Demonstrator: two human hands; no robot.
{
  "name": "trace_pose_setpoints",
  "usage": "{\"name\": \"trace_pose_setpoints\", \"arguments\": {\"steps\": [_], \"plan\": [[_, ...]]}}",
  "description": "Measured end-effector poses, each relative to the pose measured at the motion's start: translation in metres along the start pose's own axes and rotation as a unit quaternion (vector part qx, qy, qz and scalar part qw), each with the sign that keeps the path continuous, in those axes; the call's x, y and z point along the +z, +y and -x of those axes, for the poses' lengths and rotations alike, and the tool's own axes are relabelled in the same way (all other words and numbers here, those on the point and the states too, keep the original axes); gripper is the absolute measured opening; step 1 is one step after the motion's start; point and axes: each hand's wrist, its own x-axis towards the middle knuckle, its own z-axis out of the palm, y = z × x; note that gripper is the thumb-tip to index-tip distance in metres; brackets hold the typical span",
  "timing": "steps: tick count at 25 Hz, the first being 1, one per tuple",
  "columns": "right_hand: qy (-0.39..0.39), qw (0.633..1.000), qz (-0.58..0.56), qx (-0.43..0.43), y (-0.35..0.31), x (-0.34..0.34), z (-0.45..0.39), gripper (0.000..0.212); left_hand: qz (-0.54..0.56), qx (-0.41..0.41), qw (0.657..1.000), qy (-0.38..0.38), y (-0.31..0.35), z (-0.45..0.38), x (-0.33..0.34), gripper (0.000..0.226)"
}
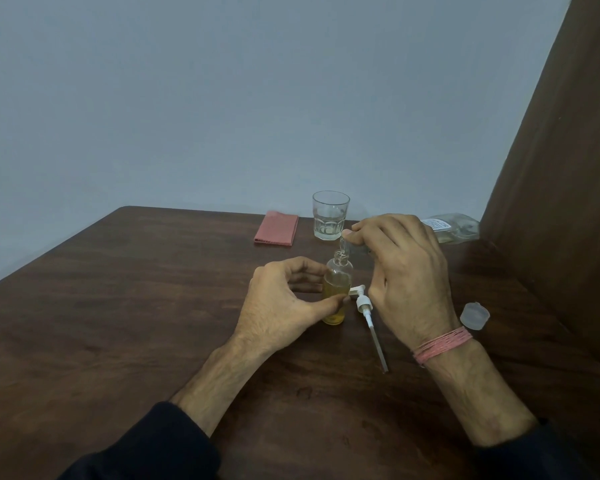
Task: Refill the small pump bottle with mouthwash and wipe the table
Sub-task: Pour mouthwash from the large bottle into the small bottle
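Small pump bottle (pixel 338 289) stands upright on the dark wooden table (pixel 118 306), near centre, pump removed, neck open. Yellowish liquid fills it to about shoulder level.

Left hand (pixel 284 303): fingers curled round the left side of the small bottle, thumb tip pressed against its lower front; steadying grip.

Right hand (pixel 406 271): closed round the neck end of a clear mouthwash bottle (pixel 451 226), which is tipped over with its base pointing away to the right and its mouth directly above the small bottle's neck. A thin clear stream (pixel 342 251) runs from one opening into the other. Pink thread band (pixel 442 344) wound round the right wrist.

Pump head (pixel 362 303), white, with its long dip tube, lies flat on the table just right of the small bottle, partly under the right hand. Translucent cap (pixel 474 316) rests on the table further right, near the wrist.

Behind: drinking glass (pixel 330 216), upright, a little clear liquid at the bottom; folded pink cloth (pixel 277 229) lying to its left, apart from it. Both well back from the hands
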Motion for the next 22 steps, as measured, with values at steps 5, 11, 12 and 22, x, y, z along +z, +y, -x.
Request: {"name": "trace_pose_setpoints", "arguments": {"steps": [5, 11, 12, 22], "plan": [[0.006, 1.000, 0.001, -0.002, -0.0002, -0.0005, 0.0001, 0.056, -0.001, 0.003, 1.000, 0.000, -0.0002, 0.0001, 0.0002, 0.044], [0.002, 1.000, 0.002, 0.003, -0.0009, -0.0007, 0.0002, 0.054, -0.003, -0.001, 1.000, 0.000, 0.0002, -0.0003, 0.0002, 0.045], [0.002, 1.000, 0.002, 0.003, -0.0009, -0.0007, 0.0001, 0.053, -0.002, -0.001, 1.000, 0.001, 0.0003, -0.0002, 0.0002, 0.045], [-0.001, 1.000, 0.000, 0.006, 0.0000, 0.0006, -0.0002, 0.058, 0.000, -0.005, 1.000, 0.005, 0.0019, 0.0006, 0.0008, 0.043]]}}
